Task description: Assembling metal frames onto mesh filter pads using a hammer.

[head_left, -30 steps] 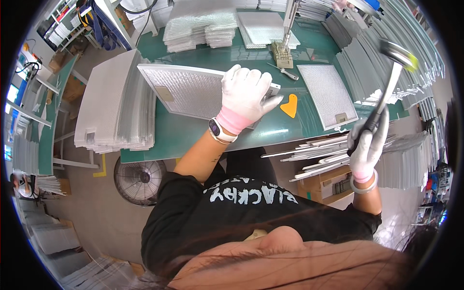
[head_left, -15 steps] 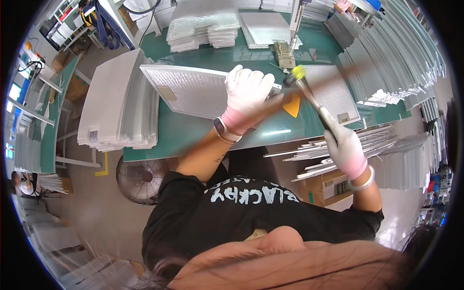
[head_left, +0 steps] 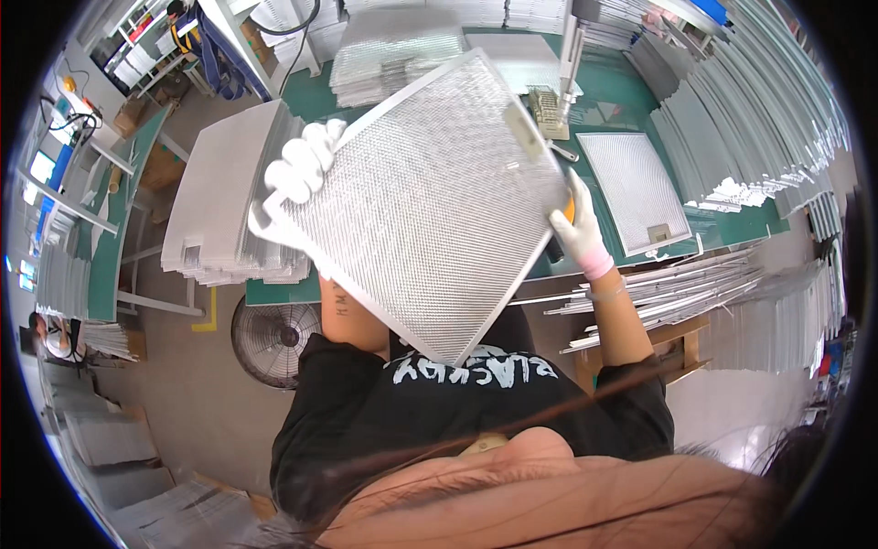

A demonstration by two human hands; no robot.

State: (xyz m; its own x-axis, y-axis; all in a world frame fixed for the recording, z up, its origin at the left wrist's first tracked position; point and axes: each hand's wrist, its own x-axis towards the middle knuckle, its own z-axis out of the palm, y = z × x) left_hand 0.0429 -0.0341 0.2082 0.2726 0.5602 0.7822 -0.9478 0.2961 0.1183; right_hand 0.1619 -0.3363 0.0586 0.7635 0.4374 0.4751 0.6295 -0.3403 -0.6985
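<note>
A silver metal mesh filter panel [head_left: 421, 201] is held up and tilted over the near edge of the green table, one corner towards my chest. My left hand [head_left: 297, 183], in a white glove, is closed around its left edge with the fingers wrapped over the frame. At the opposite edge, my gloved right hand [head_left: 585, 233] grips the frame between thumb and fingers. Part of an orange piece [head_left: 570, 210] shows beside those fingers. A dark handle [head_left: 555, 250] peeks out below the panel's right edge; whatever it belongs to is hidden.
Another mesh panel [head_left: 636, 192] lies flat on the green table [head_left: 604, 110] at right. Panel stacks stand at left [head_left: 229, 192], at the back [head_left: 398, 55] and along the right side [head_left: 750, 119]. Behind the held panel is a beige block [head_left: 549, 114]. A floor fan [head_left: 277, 334] stands below left.
The panel has been raised from the table and turned. My left hand has moved left to its other edge. My right hand has let go of the hammer and taken hold of the panel.
</note>
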